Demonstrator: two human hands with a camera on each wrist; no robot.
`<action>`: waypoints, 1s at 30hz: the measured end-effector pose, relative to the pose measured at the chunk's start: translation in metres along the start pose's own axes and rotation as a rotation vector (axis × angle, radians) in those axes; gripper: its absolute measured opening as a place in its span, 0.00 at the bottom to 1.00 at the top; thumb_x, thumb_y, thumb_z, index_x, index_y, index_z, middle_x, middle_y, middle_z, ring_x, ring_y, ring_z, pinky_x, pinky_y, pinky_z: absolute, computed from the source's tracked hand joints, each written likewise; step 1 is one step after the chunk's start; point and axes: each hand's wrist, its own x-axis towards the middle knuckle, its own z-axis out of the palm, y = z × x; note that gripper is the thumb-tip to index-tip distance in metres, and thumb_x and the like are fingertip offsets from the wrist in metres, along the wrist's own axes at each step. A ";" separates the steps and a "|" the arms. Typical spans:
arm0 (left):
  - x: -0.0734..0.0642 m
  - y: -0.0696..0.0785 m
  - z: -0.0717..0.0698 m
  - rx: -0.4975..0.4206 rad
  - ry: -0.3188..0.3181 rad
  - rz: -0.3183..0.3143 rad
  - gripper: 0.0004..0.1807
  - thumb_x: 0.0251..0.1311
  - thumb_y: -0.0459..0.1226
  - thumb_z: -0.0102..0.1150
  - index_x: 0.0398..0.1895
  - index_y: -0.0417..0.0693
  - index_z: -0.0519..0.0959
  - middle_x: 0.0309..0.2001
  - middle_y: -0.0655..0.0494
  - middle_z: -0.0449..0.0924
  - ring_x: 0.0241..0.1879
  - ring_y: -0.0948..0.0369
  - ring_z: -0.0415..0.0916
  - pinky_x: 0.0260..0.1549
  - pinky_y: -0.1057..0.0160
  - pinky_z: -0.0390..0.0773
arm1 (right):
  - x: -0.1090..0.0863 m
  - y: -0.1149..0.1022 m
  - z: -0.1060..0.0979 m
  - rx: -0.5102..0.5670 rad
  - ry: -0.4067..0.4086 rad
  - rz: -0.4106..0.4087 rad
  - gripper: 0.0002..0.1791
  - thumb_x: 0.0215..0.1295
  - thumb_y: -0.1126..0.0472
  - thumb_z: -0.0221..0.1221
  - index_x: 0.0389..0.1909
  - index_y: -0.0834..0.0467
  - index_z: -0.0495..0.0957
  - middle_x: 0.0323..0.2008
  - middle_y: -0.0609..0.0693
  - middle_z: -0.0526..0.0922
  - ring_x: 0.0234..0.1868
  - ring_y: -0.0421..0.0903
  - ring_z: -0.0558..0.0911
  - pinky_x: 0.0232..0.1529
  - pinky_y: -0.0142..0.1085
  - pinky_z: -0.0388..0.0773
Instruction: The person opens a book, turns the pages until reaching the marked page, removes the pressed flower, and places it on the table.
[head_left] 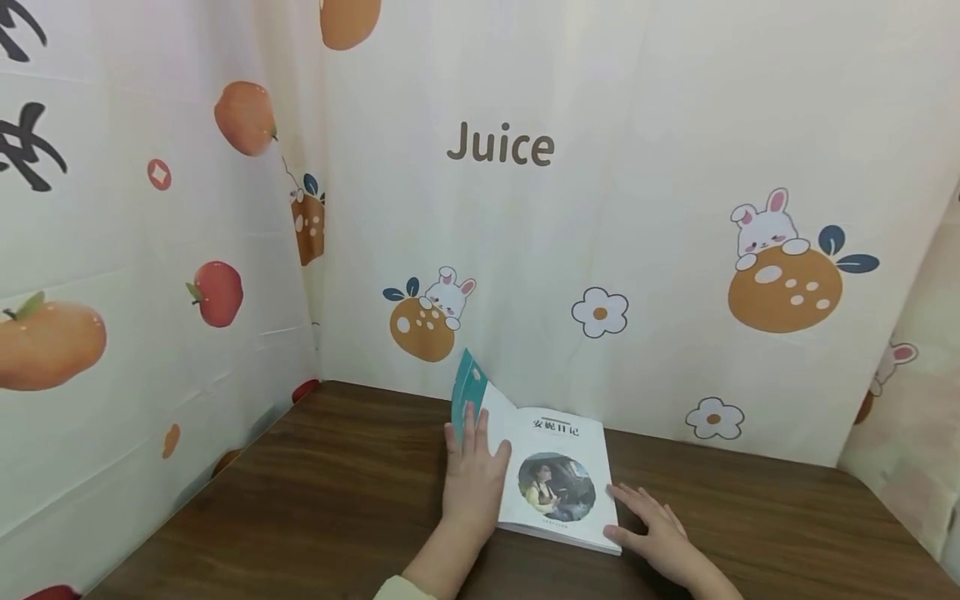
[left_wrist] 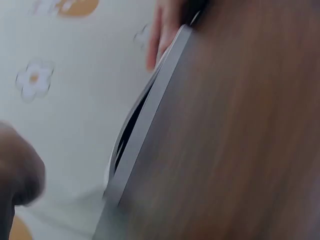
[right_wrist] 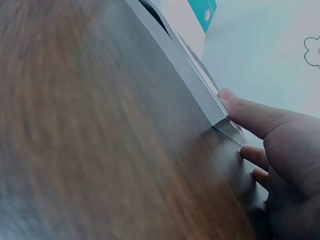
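A paperback book [head_left: 557, 487] lies on the table, opened to a white title page with a round photo and Chinese characters. Its front cover, with a teal flap [head_left: 468, 392], stands raised on the left. My left hand [head_left: 474, 479] is spread with its fingers over the raised cover and the page beside it. At the book's lower right corner, the thumb of my right hand [head_left: 656, 533] touches the edge, and a finger reaches the right side. In the right wrist view the book's page block [right_wrist: 185, 75] shows, with that thumb on its corner. The left wrist view shows the book's bottom edge [left_wrist: 150, 110].
The dark brown wooden table [head_left: 337, 500] extends to both sides of the book. A pale curtain [head_left: 525, 250] printed with fruit, rabbits and flowers hangs right behind the table, and another printed curtain [head_left: 150, 233] hangs on the left.
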 end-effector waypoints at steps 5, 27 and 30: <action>-0.002 0.012 -0.006 0.001 -0.192 -0.017 0.26 0.47 0.45 0.66 0.54 0.57 0.75 0.60 0.37 0.67 0.64 0.33 0.49 0.61 0.35 0.37 | -0.003 0.001 0.000 0.015 -0.012 -0.016 0.35 0.55 0.46 0.61 0.62 0.58 0.69 0.64 0.66 0.61 0.66 0.70 0.49 0.57 0.67 0.32; -0.019 0.024 0.020 -0.340 -0.493 0.059 0.26 0.66 0.51 0.39 0.68 0.67 0.60 0.69 0.53 0.55 0.70 0.54 0.45 0.59 0.35 0.46 | -0.005 -0.003 -0.002 -0.009 -0.015 -0.031 0.34 0.57 0.46 0.60 0.62 0.58 0.68 0.64 0.66 0.61 0.66 0.69 0.48 0.58 0.67 0.33; -0.018 0.022 0.022 -0.419 -0.560 0.058 0.26 0.69 0.50 0.35 0.70 0.67 0.56 0.70 0.54 0.55 0.70 0.55 0.47 0.60 0.36 0.46 | -0.001 -0.003 -0.005 0.000 -0.021 -0.040 0.34 0.56 0.47 0.62 0.61 0.59 0.69 0.64 0.67 0.61 0.66 0.70 0.48 0.58 0.67 0.33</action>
